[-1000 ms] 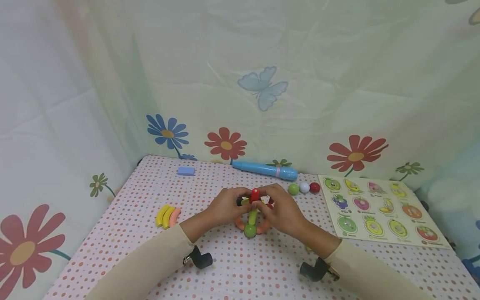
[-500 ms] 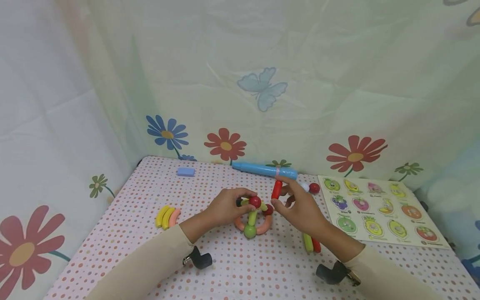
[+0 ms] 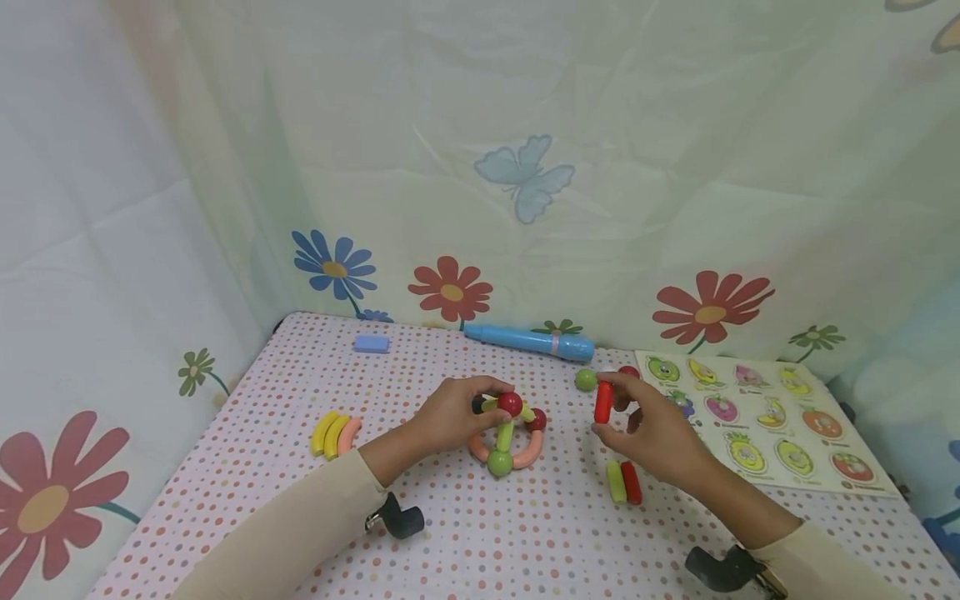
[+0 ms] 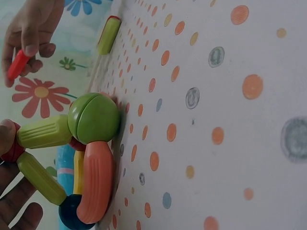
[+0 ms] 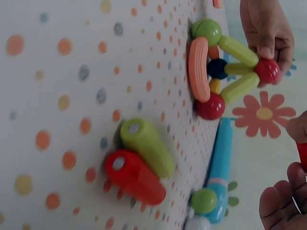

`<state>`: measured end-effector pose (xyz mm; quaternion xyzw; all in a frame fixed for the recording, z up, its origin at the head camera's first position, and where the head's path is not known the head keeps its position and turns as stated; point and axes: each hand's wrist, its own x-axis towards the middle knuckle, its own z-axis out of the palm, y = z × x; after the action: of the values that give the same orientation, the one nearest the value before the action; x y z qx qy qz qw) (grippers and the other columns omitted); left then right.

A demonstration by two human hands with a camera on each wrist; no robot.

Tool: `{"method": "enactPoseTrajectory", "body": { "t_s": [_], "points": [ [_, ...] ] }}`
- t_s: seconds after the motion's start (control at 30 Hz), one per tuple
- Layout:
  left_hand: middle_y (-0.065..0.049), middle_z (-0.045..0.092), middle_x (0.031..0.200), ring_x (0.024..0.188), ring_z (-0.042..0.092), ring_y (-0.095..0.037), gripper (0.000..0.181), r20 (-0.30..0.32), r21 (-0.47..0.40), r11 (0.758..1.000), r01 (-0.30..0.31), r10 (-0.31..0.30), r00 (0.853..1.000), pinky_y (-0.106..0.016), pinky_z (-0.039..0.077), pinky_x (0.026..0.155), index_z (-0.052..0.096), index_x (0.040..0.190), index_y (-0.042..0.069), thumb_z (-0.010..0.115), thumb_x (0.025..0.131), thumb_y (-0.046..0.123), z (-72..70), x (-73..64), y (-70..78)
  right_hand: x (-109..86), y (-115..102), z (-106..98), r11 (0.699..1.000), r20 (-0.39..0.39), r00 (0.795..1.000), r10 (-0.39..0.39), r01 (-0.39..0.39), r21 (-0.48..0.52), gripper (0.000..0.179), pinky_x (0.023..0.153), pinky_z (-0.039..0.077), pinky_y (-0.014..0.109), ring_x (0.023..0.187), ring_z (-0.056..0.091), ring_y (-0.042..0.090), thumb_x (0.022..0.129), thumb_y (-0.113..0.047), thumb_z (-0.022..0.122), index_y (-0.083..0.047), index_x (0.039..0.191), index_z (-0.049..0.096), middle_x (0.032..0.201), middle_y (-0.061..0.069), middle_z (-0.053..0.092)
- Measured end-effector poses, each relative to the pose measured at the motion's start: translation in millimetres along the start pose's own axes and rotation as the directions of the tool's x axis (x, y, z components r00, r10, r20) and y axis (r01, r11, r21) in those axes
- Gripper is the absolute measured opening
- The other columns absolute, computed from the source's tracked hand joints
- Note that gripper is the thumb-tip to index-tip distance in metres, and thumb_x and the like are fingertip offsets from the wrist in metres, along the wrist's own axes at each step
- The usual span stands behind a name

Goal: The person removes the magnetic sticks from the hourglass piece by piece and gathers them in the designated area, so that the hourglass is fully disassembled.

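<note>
My left hand (image 3: 450, 412) grips a red ball (image 3: 510, 405) at the peak of a small pyramid of magnetic sticks and balls. Light green sticks (image 4: 45, 132) slope down from that ball to a green ball (image 3: 500, 463), a second red ball (image 5: 210, 106) and a dark blue ball (image 4: 76, 213). Curved sticks, one of them pink (image 5: 199, 69), form the round base on the table. To the right, my right hand (image 3: 656, 425) pinches a straight red magnetic stick (image 3: 603, 402) upright above the table, apart from the pyramid.
Below the right hand lie a light green stick (image 3: 617, 482) and another red stick (image 3: 632, 482), side by side. Curved yellow sticks (image 3: 324, 432) lie left, a blue block (image 3: 372, 343) and blue tube (image 3: 525, 338) behind. A loose green ball (image 3: 586, 380) sits near the fruit puzzle board (image 3: 765, 482).
The right hand has lifted the red stick off the pyramid's top red ball and carried it to the right. The left hand keeps its grip on the top ball.
</note>
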<state>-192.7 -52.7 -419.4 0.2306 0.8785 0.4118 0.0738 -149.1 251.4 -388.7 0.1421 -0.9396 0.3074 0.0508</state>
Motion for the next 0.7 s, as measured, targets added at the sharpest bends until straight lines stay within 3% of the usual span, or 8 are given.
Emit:
{"method": "enactPoseTrajectory", "body": {
  "t_s": [0.13, 0.27, 0.5, 0.7],
  "points": [
    [0.008, 0.069, 0.126, 0.123, 0.059, -0.015, 0.042, 0.001, 0.000, 1.000, 0.010, -0.010, 1.000, -0.039, 0.049, 0.100, 0.067, 0.134, 0.027, 0.078, 0.093, 0.029, -0.9, -0.5, 0.7, -7.5, 12, -10, 0.998, 0.032, 0.999, -0.019, 0.021, -0.051, 0.074, 0.069, 0.053, 0.029, 0.095, 0.053, 0.024, 0.079, -0.015, 0.090, -0.007, 0.143, 0.054, 0.117, 0.010, 0.058],
    [0.008, 0.069, 0.127, 0.123, 0.059, -0.014, 0.043, 0.005, 0.001, 1.000, 0.015, -0.015, 1.000, -0.038, 0.048, 0.100, 0.067, 0.134, 0.027, 0.078, 0.093, 0.029, -1.0, 0.2, 0.9, -15.8, 26, -15, 0.995, 0.091, 0.996, 0.013, -0.004, -0.095, 0.074, 0.066, 0.052, 0.027, 0.095, 0.053, 0.026, 0.077, -0.019, 0.091, -0.007, 0.141, 0.055, 0.122, 0.013, 0.057],
    [0.006, 0.068, 0.128, 0.124, 0.059, -0.017, 0.043, 0.003, 0.009, 1.000, 0.017, -0.017, 1.000, -0.040, 0.048, 0.101, 0.067, 0.134, 0.026, 0.078, 0.093, 0.028, -1.3, 0.3, 1.5, -31.1, 46, -19, 0.989, 0.242, 0.969, 0.049, -0.013, -0.149, 0.069, 0.085, 0.056, 0.052, 0.119, 0.052, 0.036, 0.076, -0.032, 0.091, -0.014, 0.136, 0.061, 0.134, 0.012, 0.057],
    [0.006, 0.068, 0.128, 0.125, 0.058, -0.015, 0.042, 0.002, 0.025, 1.000, 0.019, -0.019, 1.000, -0.040, 0.048, 0.102, 0.067, 0.134, 0.026, 0.078, 0.093, 0.029, -0.8, 0.3, 1.1, -41.3, 59, -18, 0.986, 0.287, 0.955, 0.071, -0.023, -0.166, 0.067, 0.091, 0.054, 0.055, 0.123, 0.051, 0.035, 0.075, -0.032, 0.091, -0.016, 0.134, 0.064, 0.133, 0.008, 0.060]
  ]
}}
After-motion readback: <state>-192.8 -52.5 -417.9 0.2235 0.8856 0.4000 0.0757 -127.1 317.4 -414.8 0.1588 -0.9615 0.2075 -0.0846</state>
